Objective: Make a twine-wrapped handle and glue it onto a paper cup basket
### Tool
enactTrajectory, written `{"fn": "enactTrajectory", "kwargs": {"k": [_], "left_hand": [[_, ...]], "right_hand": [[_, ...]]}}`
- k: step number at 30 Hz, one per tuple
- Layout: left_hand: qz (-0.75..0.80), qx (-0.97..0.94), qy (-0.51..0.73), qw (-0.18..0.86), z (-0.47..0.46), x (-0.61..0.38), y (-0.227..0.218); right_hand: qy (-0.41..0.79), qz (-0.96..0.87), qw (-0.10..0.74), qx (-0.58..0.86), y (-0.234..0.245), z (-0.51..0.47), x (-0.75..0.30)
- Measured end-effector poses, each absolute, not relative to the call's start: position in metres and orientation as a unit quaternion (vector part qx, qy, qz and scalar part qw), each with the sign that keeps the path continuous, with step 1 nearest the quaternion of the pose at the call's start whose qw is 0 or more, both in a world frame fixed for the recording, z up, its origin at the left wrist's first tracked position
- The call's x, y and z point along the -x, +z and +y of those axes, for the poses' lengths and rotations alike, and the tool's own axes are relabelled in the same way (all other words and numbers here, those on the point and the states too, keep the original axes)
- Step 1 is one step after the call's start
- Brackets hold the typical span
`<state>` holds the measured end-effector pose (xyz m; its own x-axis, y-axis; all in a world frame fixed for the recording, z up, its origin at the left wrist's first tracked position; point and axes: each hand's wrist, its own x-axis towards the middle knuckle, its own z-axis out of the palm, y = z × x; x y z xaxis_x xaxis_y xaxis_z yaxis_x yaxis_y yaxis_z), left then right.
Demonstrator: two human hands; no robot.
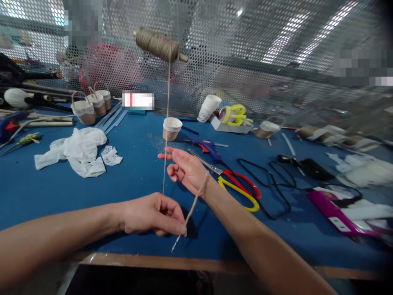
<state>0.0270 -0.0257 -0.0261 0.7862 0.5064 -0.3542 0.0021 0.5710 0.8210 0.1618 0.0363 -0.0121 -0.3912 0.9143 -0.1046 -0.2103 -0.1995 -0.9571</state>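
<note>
With our left hand (155, 215), we had the fingers clamped on the tan, twisted twine cord (194, 203) above the blue bench (138, 180); our right hand (188, 169) had its fingers partly apart near the thin, tan vertical strand (168, 98), but we could not tell if they touched it. For good work, we needed a firm pinch and gentle, even tension.

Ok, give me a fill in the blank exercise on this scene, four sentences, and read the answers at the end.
The person's ____ hand pinches a piece of string.
The scissors have one red handle and one ____ handle.
The blue glue gun has a ____ trigger.
Toward the left, ____ cups with handles stand close together.
Answers: left; yellow; red; three.
</note>
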Motion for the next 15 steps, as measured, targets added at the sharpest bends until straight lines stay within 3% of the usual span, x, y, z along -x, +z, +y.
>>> {"fn": "enactTrajectory", "kwargs": {"k": [8,12,15], "left_hand": [[0.287,-0.433,0.103,0.848,-0.030,-0.032,-0.032],[0.273,-0.449,0.104,0.845,-0.029,-0.028,-0.023],[0.253,-0.452,0.131,0.845,-0.027,-0.022,-0.010]], "right_hand": [[0.579,-0.583,0.431,0.371,-0.010,0.032,-0.161],[0.455,-0.774,0.269,0.348,-0.013,0.020,-0.157],[0.438,-0.835,0.153,0.296,-0.014,0.008,-0.151]]}}
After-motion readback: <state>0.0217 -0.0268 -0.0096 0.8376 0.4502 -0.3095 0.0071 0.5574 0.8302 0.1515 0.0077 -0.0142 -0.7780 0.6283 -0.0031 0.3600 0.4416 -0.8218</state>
